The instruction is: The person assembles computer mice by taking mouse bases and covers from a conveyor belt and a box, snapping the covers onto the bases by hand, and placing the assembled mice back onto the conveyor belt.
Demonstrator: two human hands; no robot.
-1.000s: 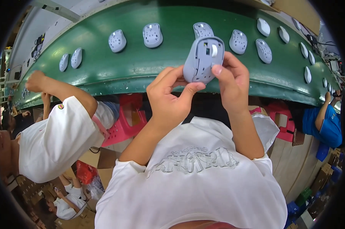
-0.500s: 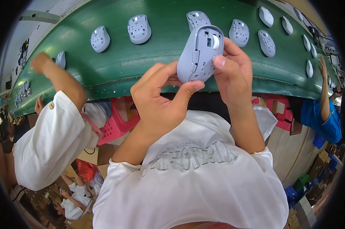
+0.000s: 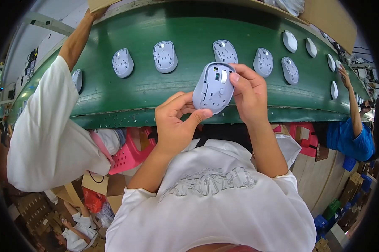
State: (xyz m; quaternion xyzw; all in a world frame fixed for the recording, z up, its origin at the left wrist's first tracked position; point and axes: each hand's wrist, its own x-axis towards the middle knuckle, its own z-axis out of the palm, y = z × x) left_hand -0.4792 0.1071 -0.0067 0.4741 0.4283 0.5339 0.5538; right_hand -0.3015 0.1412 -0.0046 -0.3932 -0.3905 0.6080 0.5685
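Between my two hands I hold a pale grey computer mouse without its top cover, over the near edge of the green table. Its perforated inner plate and white scroll wheel face up. My left hand grips the lower left side, thumb at the bottom end. Fingers of my right hand close on the upper right side, the thumb beside the wheel. Just beyond lie more uncovered mice: one behind the held mouse, one to its right and another to its left.
Whole white mice lie at the far right. On my left a co-worker's arm reaches to a cardboard piece at the far edge. Another co-worker's hand is over the table at right. Pink stools stand below the edge.
The held mouse and my hands sit lower in view, and the mouse is tipped flatter. My right thumb has shifted up beside the wheel. The left co-worker's arm has swung to the far edge.
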